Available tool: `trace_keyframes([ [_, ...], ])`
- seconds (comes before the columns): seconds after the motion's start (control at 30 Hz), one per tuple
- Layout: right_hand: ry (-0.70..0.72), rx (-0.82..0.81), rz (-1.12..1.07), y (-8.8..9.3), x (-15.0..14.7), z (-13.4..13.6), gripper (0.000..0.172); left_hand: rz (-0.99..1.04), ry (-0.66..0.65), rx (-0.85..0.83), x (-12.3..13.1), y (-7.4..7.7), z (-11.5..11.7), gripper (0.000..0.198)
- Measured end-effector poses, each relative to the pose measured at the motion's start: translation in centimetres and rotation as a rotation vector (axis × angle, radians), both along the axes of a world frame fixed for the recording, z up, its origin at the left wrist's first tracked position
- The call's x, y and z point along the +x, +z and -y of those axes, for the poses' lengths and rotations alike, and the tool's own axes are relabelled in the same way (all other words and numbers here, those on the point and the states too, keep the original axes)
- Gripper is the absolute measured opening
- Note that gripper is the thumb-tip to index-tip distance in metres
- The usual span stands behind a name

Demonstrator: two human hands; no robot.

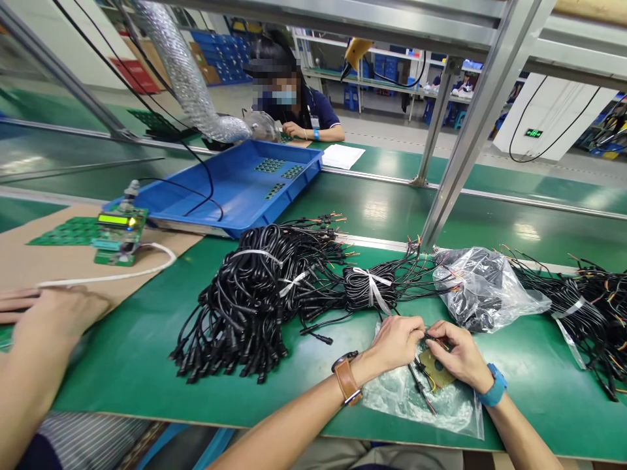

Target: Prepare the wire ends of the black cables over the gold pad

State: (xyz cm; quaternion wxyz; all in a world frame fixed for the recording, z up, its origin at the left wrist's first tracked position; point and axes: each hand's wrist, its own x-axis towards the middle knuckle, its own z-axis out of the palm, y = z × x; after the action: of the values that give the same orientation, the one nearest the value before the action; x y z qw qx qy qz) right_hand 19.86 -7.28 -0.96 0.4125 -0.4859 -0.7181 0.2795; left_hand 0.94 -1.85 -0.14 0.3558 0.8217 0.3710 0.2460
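Note:
My left hand (399,343), a watch on its wrist, is closed with its fingertips pinched on a thin black cable. Close beside it, my right hand (460,356), with a blue wristband, has thumb and fingers closed around the same black cable (428,337). Their grip hides most of that piece. Under my right hand lies a tan square board (435,372) with a round hole and small wires. A short black cable (418,385) with a red tip rests beside the board. Both lie on a clear plastic bag (396,401).
Bundles of black cables (235,294) and a tied coil (369,287) lie ahead. Rightward are a clear bag of black parts (482,287) and another bundle (578,313). A co-worker's hand (59,313) is left, near a circuit board (120,235). A blue tray (235,189) stands behind.

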Motion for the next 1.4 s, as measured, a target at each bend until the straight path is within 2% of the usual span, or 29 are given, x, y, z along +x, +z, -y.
trace_keyframes([
  [0.27, 0.022, 0.002, 0.013, -0.6, -0.2, 0.0, 0.005, -0.083, 0.008, 0.022, 0.2, -0.1, 0.2, 0.018],
  [0.47, 0.011, -0.002, 0.022, -0.5, -0.2, -0.1, 0.003, -0.033, -0.020, -0.013, 0.0, 0.1, 0.0, 0.018],
  [0.63, 0.015, 0.021, 0.058, 0.3, 0.0, 0.0, 0.003, 0.037, -0.040, -0.043, -0.2, 0.5, -0.2, 0.019],
  [0.7, 0.021, 0.055, 0.078, 1.0, 0.6, 0.1, 0.013, 0.064, -0.054, -0.046, -0.2, 0.5, -0.2, 0.019],
  [0.77, -0.049, 0.119, 0.087, 1.7, 1.7, 0.2, 0.020, 0.081, -0.063, -0.043, -0.2, 0.6, -0.1, 0.019],
  [0.87, -0.371, 0.304, 0.146, 2.4, 4.4, 0.0, 0.013, 0.090, -0.075, -0.028, -0.4, 1.0, 0.0, 0.019],
  [0.93, -0.579, 0.405, 0.274, 2.6, 6.4, -0.3, 0.012, 0.100, -0.153, 0.020, -0.9, 1.6, 0.0, 0.018],
  [0.97, -0.638, 0.424, 0.359, 2.6, 7.2, -0.5, 0.014, 0.102, -0.224, 0.057, -1.3, 1.9, -0.1, 0.017],
  [1.03, -0.667, 0.416, 0.532, 2.3, 8.5, -0.8, 0.016, 0.091, -0.364, 0.142, -2.0, 2.6, -0.4, 0.021],
  [1.1, -0.638, 0.383, 0.680, 1.9, 8.8, -1.0, 0.017, 0.076, -0.413, 0.215, -2.5, 2.9, -0.7, 0.030],
  [1.2, -0.641, 0.343, 0.820, 1.2, 8.2, -1.2, 0.021, 0.100, -0.299, 0.305, -2.4, 2.6, -1.1, 0.031],
  [1.3, -0.692, 0.311, 0.895, 1.0, 7.4, -1.3, 0.034, 0.115, -0.191, 0.393, -1.5, 1.6, -1.0, 0.024],
  [1.4, -0.690, 0.270, 0.942, 1.2, 7.2, -1.4, 0.039, -0.022, -0.079, 0.463, -0.2, 0.4, -0.3, 0.021],
])
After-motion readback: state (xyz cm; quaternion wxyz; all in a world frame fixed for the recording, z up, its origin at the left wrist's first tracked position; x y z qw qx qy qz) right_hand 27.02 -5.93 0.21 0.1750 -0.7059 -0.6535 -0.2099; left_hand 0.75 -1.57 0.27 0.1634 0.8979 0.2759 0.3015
